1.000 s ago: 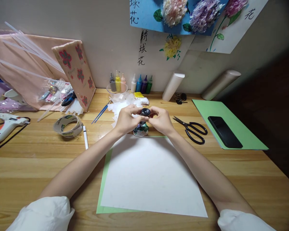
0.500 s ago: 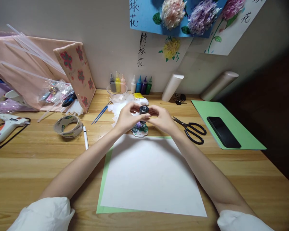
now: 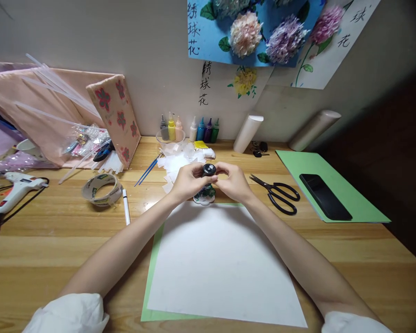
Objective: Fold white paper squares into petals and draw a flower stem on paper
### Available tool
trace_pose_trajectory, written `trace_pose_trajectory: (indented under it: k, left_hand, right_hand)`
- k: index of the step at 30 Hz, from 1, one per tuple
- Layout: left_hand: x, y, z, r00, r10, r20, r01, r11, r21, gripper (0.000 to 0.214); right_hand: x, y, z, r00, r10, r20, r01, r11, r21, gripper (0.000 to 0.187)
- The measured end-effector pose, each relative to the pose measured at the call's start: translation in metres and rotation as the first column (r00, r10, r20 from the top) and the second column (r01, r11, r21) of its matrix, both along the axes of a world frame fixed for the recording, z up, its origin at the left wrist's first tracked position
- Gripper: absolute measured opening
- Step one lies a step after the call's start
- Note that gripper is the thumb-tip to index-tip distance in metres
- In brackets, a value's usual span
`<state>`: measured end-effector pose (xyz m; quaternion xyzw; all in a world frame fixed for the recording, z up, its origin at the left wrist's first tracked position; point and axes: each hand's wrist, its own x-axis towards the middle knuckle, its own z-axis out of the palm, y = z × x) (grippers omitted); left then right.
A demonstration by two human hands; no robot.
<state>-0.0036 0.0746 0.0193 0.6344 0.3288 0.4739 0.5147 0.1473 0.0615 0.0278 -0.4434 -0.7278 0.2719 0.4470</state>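
Note:
Both hands grip a small black bottle point(image 3: 208, 170) with a round, glossy top, upright over the far edge of the white paper. My left hand point(image 3: 190, 182) is closed on its left side, thumb across the front. From the right, my right hand point(image 3: 231, 181) pinches it with curled fingers. The bottle's lower part is mostly hidden by the thumbs. Just below the hands lies a scalloped palette point(image 3: 204, 200) smeared with green and dark paint. A large white sheet of paper point(image 3: 222, 263) lies nearer me, on a green sheet point(image 3: 149, 296).
Black scissors point(image 3: 280, 194) and a phone point(image 3: 324, 196) on green card lie right. Tape point(image 3: 102, 189), a white pen point(image 3: 125, 206), blue brushes point(image 3: 147, 172) and a glue gun point(image 3: 15, 190) lie left. Paper scraps point(image 3: 175, 159) and paint bottles point(image 3: 201, 129) stand behind the hands.
The view has tilted up slightly, so everything sits a little lower in the picture. Both hands still hold the bottle, and its top faces the camera more.

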Motion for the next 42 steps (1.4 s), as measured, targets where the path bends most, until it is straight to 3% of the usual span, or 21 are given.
trace_pose_trajectory:
  k: [6,13,42]
  left_hand:
    - [0.003,-0.002,-0.007,0.997,0.072,-0.026,-0.071,0.997,0.042,0.021]
    - [0.005,-0.005,-0.002,0.995,0.096,0.026,-0.097,0.995,0.027,0.027]
    - [0.005,-0.003,-0.008,0.995,0.102,-0.003,-0.101,0.992,0.075,0.018]
  right_hand:
    - [0.001,0.003,-0.006,1.0,0.003,-0.01,-0.003,1.0,-0.004,0.009]
    - [0.001,0.001,-0.004,0.999,-0.043,-0.008,0.043,0.998,0.041,0.009]
    - [0.001,0.006,-0.013,0.995,-0.065,-0.07,0.066,0.998,0.018,0.004]
